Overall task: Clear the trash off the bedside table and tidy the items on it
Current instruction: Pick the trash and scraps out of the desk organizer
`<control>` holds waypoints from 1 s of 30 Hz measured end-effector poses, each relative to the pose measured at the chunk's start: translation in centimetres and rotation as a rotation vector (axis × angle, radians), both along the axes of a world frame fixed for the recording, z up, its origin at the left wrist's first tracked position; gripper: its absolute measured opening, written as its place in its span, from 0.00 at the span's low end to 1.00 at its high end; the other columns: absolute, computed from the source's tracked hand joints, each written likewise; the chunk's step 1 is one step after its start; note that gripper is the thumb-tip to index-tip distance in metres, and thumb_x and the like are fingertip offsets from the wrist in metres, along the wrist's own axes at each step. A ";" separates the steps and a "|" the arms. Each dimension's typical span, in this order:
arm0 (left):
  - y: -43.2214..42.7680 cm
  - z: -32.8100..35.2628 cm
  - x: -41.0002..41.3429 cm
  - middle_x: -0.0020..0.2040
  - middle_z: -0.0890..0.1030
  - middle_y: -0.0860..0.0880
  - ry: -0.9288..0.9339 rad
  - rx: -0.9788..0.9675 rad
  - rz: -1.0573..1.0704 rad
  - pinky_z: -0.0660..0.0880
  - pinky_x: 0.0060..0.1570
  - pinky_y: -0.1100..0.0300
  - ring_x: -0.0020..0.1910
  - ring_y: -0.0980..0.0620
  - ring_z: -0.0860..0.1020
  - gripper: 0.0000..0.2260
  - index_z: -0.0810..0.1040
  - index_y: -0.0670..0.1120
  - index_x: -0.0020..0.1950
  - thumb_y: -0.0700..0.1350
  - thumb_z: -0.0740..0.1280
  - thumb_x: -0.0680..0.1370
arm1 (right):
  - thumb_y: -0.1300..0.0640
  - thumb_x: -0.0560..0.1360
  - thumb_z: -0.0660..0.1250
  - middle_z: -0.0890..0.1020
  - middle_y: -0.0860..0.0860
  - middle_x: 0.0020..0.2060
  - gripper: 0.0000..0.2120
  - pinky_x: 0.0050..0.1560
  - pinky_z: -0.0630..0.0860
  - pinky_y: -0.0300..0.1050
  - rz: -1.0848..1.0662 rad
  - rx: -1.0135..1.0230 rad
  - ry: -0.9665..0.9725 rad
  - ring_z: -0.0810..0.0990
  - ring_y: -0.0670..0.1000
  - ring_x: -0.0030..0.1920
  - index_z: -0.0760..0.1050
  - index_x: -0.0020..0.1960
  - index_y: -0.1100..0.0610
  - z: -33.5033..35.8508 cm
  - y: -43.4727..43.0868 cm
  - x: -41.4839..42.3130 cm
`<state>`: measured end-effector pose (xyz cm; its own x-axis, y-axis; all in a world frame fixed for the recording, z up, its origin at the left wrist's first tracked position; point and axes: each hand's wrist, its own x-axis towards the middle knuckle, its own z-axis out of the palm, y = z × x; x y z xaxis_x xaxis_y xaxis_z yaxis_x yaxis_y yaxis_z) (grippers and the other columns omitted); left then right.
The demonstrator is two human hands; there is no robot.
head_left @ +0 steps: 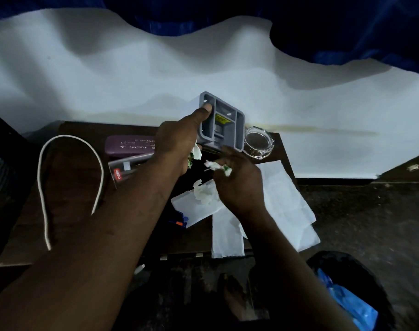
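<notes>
Early going: left hand (pixel 177 144) grips the tray (pixel 239 126), right hand (pixel 239 185) pinches scraps (pixel 217 166); tissue (pixel 204 194) and papers (pixel 285 199) below the tray are uncleared.

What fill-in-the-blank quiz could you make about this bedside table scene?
1. The left hand holds up a ___ plastic holder.
2. Crumpled paper scraps are pinched by the ___.
3. The pen box reads ___.
4. The looped cord is ___.
Missing words: grey; right hand; cello; white.
</notes>
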<state>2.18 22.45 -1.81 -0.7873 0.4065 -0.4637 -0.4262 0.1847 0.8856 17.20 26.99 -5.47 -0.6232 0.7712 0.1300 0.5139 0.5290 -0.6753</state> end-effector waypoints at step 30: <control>-4.4 1.7 -2.9 0.30 0.84 0.47 0.473 -0.176 -0.198 0.78 0.36 0.56 0.27 0.48 0.79 0.08 0.84 0.42 0.38 0.46 0.75 0.71 | 0.58 0.74 0.70 0.89 0.52 0.46 0.10 0.45 0.73 0.38 -0.126 0.119 0.179 0.84 0.51 0.43 0.86 0.54 0.54 2.4 1.1 -4.2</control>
<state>-0.74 18.08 -0.07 -0.8426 0.5165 -0.1523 0.0692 0.3844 0.9206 13.01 28.13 -3.03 -0.4820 0.8141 0.3237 0.4590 0.5494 -0.6982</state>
